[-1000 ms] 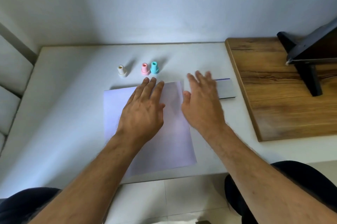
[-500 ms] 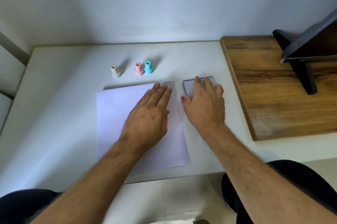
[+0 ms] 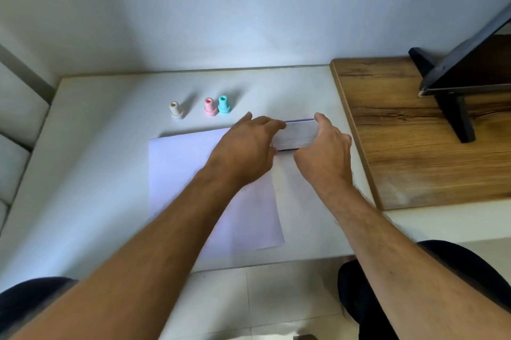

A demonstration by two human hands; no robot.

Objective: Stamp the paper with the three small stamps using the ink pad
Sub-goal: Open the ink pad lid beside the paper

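A white sheet of paper (image 3: 182, 173) lies on the white table (image 3: 110, 107). Behind it stand three small stamps: a cream stamp (image 3: 176, 110), a pink stamp (image 3: 210, 107) and a teal stamp (image 3: 223, 104). The flat grey ink pad (image 3: 297, 134) with a dark purple edge sits just right of the paper's far corner. My left hand (image 3: 246, 146) grips its left end, fingers curled over it. My right hand (image 3: 322, 149) grips its right end, thumb at the near edge and fingers at the far edge.
A wooden board (image 3: 409, 146) lies on the table's right side, carrying a black stand (image 3: 453, 107) with a dark tilted panel. A wall runs along the table's far edge. Grey cushions (image 3: 16, 129) lie at the left. My knees show below the near edge.
My left hand has left the paper and moved right onto the ink pad's left end. My right hand, flat on the pad before, now curls around its right end.
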